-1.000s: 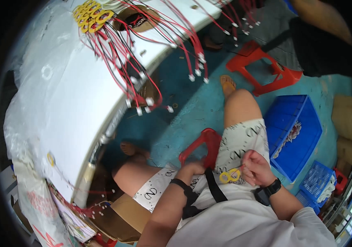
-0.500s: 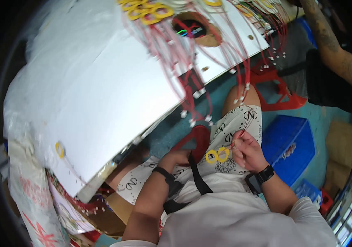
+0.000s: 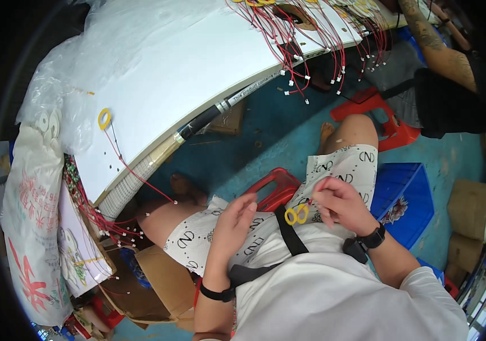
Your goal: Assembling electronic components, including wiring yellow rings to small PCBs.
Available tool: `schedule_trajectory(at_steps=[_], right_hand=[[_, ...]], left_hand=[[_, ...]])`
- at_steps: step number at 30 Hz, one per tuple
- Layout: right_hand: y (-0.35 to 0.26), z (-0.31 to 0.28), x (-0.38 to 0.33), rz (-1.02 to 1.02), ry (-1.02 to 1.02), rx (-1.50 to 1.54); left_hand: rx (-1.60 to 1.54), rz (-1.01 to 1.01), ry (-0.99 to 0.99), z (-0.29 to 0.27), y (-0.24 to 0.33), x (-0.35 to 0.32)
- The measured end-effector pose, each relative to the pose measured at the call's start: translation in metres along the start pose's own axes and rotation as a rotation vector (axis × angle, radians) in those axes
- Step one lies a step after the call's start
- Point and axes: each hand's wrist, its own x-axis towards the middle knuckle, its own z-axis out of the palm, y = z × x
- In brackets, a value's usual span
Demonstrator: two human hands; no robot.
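My right hand [image 3: 342,206] is closed over my lap, pinching the thin wires of a pair of yellow ring-shaped coils [image 3: 289,216]. The rings dangle on the left side of its fingers, above my patterned shorts. My left hand [image 3: 235,224] is raised over my left thigh, apart from the coils, with its fingers stretched out and nothing visible in it. At the near left of the white table [image 3: 157,85] lies a single yellow ring coil [image 3: 104,119]; its red and black wires trail over the edge.
Many red-wired coils [image 3: 288,57] hang off the table's far edge. A blue bin [image 3: 402,182] stands at my right, a cardboard box [image 3: 169,284] at lower left. Red stools [image 3: 271,190] show below. Another person's tattooed arm [image 3: 439,51] is at the far right.
My left hand has risen from near my lap and opened. The view has shifted, so the table's hanging wires appear farther off. My right hand still holds the coils.
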Motion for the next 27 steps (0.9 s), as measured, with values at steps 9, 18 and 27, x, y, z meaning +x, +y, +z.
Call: schedule_trajectory(at_steps=[9, 18, 27], right_hand=[[0.03, 0.039, 0.075, 0.107, -0.229, -0.06], [0.032, 0.003, 0.085, 0.244, -0.158, -0.19], [0.003, 0.001, 0.123, 0.204, -0.092, -0.274]], left_hand=[[-0.404, -0.061, -0.416, 0.021, -0.003, 0.019], [-0.707, -0.259, -0.001, -0.036, -0.025, -0.006], [-1.153, -0.057, 0.198, -0.054, -0.036, -0.027]])
